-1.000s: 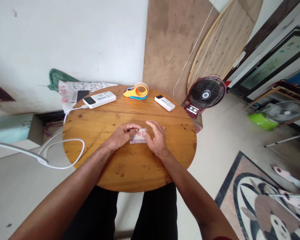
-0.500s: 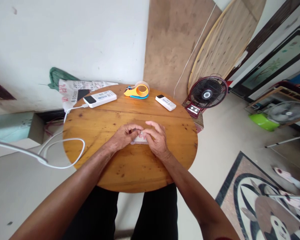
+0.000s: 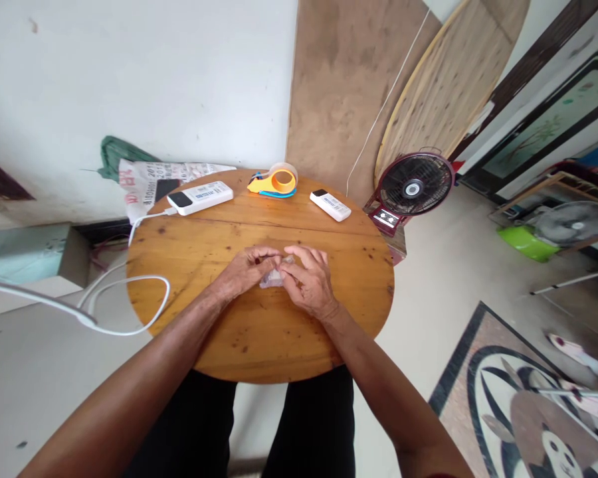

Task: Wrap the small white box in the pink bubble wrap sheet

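A small clear plastic packet with something pale pink inside lies on the round wooden table, near its middle. My left hand is curled over the packet's left end, fingertips pinched on it. My right hand has its fingers bent inward and grips the right end, covering most of the packet. Both hands meet over it.
At the table's far edge lie a white power bank with a white cable looping off the left side, an orange tape dispenser and a white remote. A red floor fan stands to the right. A printed sack lies behind.
My right hand's fingers went from lying stretched over the packet to curling in and closing on it. The packet is now more hidden between both hands. The left hand barely moved.
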A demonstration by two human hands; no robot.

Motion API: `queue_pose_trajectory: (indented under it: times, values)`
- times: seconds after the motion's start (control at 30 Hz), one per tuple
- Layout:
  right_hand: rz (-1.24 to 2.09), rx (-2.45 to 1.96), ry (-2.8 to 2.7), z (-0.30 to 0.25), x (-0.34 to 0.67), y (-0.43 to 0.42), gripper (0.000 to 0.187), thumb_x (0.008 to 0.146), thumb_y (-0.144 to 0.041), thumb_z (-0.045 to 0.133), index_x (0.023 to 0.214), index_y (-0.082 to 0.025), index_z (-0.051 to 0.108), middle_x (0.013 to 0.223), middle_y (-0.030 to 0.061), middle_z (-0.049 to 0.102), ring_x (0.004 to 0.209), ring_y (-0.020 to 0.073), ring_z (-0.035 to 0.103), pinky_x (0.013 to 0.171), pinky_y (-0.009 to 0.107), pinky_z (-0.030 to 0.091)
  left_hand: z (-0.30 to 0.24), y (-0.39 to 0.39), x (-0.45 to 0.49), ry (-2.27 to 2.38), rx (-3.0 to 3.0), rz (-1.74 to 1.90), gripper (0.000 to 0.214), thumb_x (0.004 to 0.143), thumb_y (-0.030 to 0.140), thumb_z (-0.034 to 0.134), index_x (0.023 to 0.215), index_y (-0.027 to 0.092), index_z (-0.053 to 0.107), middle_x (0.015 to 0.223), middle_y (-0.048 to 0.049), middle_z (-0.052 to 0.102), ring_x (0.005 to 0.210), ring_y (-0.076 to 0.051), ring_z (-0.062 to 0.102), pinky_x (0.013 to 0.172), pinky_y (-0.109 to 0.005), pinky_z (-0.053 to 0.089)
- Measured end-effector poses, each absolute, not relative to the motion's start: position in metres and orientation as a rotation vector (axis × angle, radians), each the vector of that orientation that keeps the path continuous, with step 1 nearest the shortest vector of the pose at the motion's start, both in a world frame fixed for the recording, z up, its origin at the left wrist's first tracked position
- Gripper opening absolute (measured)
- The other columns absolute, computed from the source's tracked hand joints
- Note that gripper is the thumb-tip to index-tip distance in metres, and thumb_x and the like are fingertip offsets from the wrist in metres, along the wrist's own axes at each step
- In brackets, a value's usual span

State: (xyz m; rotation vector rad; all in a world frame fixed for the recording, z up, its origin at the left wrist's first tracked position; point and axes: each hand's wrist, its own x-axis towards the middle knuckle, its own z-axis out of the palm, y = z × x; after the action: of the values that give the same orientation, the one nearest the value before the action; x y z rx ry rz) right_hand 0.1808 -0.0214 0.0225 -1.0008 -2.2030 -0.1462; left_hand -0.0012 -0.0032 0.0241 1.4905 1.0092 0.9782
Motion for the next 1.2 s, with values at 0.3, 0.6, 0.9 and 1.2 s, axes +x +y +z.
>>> queue_pose_trajectory:
  times: [0.3,0.6,0.9,1.2]
  values:
    - [-0.122,-1.021,-2.175,0.0216,0.1831,-0.0227,0.020,0.087,-0.028,0.053,0.088,-0.025,0.073,0.124,0.0042,0.060,0.113,0.0215,0.052,0.095,0.039,0.036,0.0207,-0.0009,-0.0006,1.020,1.419,0.964,0.045,0.071,0.051,0.071,0.097,0.015,0.070,0.082,-0.0032,0.069,0.066,-0.013,0.057,0.064,-0.026,0.045]
    - [-0.127,-1.043,-2.266,0.0220,0.1795,-0.0231,0.021,0.089,-0.028,0.051,0.095,-0.024,0.071,0.129,0.0047,0.058,0.114,0.0221,0.050,0.096,0.039,0.035,0.0189,-0.0002,0.0017,1.039,1.392,1.014,0.050,0.069,0.053,0.072,0.100,0.015,0.068,0.091,-0.0047,0.069,0.071,-0.013,0.057,0.066,-0.025,0.046]
    - [-0.074,-1.122,-2.041,0.0201,0.1867,-0.0196,0.022,0.088,-0.026,0.050,0.093,-0.021,0.070,0.126,0.0083,0.058,0.111,0.0228,0.054,0.097,0.039,0.036,0.0165,-0.0021,0.0036,1.183,1.387,1.028,0.072,0.064,0.051,0.073,0.123,0.014,0.056,0.093,-0.0038,0.058,0.065,-0.011,0.052,0.057,-0.024,0.043]
    - [-0.112,-1.109,-2.164,0.0188,0.1846,-0.0194,0.024,0.090,-0.026,0.049,0.100,-0.024,0.071,0.131,0.0069,0.055,0.111,0.0227,0.053,0.094,0.039,0.037,0.0182,-0.0014,0.0041,1.169,1.380,0.993,0.072,0.064,0.048,0.073,0.124,0.013,0.055,0.096,-0.0058,0.064,0.075,-0.015,0.057,0.065,-0.026,0.045]
